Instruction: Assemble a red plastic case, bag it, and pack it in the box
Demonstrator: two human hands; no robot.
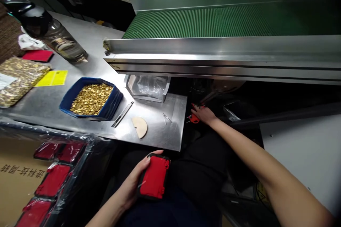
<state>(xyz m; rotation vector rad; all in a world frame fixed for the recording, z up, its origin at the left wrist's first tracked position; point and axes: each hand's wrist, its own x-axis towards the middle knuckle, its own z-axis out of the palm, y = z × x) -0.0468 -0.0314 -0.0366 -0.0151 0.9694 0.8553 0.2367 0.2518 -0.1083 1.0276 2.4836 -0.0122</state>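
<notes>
While the left hand point(137, 173) grips a red case point(153, 176) near the desk's point(170, 138) closest edge, the right hand point(205, 114) is out beyond the corner at a red tool point(194, 118). Whether that grip is closed, I can't tell!

Factory or workshop bench station, by look of it. Green ribbed conveyor point(199, 23) in metal frame point(213, 49) beside steel bench point(160, 140). Blue bin point(115, 103) heaped with small gold-coloured parts point(92, 99); bulging clear bag point(23, 74) nearby. Plastic-lined box point(53, 133) holds several red cases point(54, 181).
</notes>
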